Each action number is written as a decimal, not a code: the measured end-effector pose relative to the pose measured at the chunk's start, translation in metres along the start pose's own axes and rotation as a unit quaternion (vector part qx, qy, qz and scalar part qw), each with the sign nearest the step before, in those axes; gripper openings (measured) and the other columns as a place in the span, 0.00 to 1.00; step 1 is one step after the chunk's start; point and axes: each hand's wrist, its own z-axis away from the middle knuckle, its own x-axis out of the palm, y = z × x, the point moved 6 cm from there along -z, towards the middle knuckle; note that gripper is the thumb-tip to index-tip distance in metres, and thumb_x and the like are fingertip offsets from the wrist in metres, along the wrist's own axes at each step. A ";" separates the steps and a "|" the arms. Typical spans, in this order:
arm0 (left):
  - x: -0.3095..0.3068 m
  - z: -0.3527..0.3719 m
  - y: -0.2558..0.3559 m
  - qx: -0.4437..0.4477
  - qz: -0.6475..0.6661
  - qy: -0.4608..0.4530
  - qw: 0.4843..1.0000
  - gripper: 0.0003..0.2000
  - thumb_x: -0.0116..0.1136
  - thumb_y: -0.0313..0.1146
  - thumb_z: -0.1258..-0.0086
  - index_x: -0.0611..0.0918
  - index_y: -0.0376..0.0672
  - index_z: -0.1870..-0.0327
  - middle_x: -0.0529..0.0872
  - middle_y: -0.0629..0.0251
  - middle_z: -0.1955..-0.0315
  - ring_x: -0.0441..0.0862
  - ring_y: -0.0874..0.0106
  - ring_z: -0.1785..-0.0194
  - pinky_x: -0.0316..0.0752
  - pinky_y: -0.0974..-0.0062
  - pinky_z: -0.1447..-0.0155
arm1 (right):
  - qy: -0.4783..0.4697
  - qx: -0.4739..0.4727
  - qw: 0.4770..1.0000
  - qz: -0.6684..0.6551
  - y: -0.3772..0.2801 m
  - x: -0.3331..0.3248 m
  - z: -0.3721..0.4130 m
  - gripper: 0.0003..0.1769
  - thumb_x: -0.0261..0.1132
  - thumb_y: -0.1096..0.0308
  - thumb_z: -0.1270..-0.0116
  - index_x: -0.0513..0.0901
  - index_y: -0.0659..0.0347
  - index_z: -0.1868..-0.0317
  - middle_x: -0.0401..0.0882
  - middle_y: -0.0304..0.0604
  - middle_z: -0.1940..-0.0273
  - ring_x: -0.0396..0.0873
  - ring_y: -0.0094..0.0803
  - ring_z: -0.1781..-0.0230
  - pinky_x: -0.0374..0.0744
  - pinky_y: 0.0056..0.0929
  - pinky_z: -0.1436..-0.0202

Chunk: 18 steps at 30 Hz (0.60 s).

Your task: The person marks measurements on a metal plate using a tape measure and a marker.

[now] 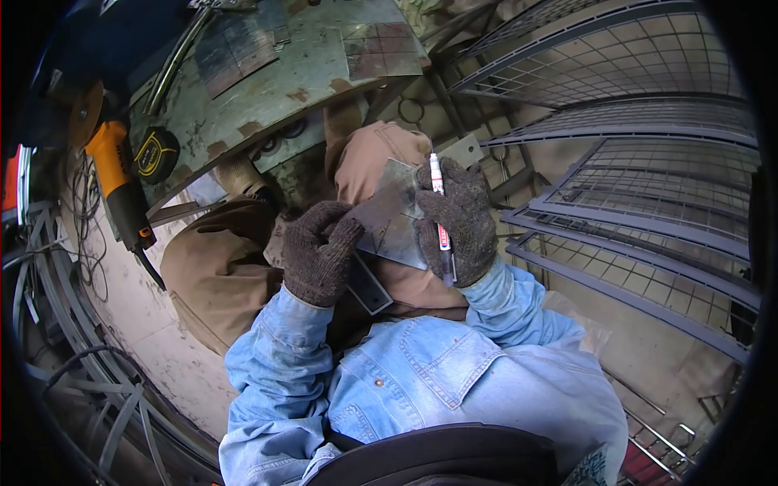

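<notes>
My left hand [320, 249], in a dark knitted glove, is closed at the left end of a small metal strip [381, 206]. That strip lies across a square metal plate [403, 243] resting over my thigh. My right hand [460, 219], gloved alike, grips the plate's right edge and also holds a red and white marker [438, 190] with its tip pointing away from me. Below the plate, a dark flat bar with a light edge [369, 283] lies across my lap.
A worn metal table [312, 61] stands ahead, bearing sheet plates [379, 50] and a tape measure [157, 154]. An orange angle grinder [113, 162] is at the left, above metal strips [121, 421]. Wire mesh racks [648, 194] fill the right.
</notes>
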 end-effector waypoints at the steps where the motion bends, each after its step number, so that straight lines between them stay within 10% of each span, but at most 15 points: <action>1: 0.000 0.000 0.001 -0.004 0.003 0.000 1.000 0.12 0.69 0.34 0.31 0.87 0.32 0.56 0.90 0.56 0.66 0.88 0.68 0.62 0.81 0.70 0.54 | -0.001 -0.003 1.000 0.005 -0.003 -0.002 -0.003 0.21 0.71 0.68 0.36 0.84 0.54 0.42 0.82 0.55 0.40 0.76 0.59 0.33 0.66 0.64 0.27; 18: 0.000 0.001 0.004 0.015 -0.015 0.004 1.000 0.13 0.68 0.34 0.32 0.87 0.32 0.56 0.89 0.56 0.66 0.87 0.69 0.61 0.80 0.71 0.54 | -0.017 -0.003 1.000 0.017 -0.003 0.000 -0.005 0.18 0.68 0.68 0.34 0.82 0.58 0.43 0.83 0.56 0.40 0.76 0.61 0.33 0.67 0.64 0.28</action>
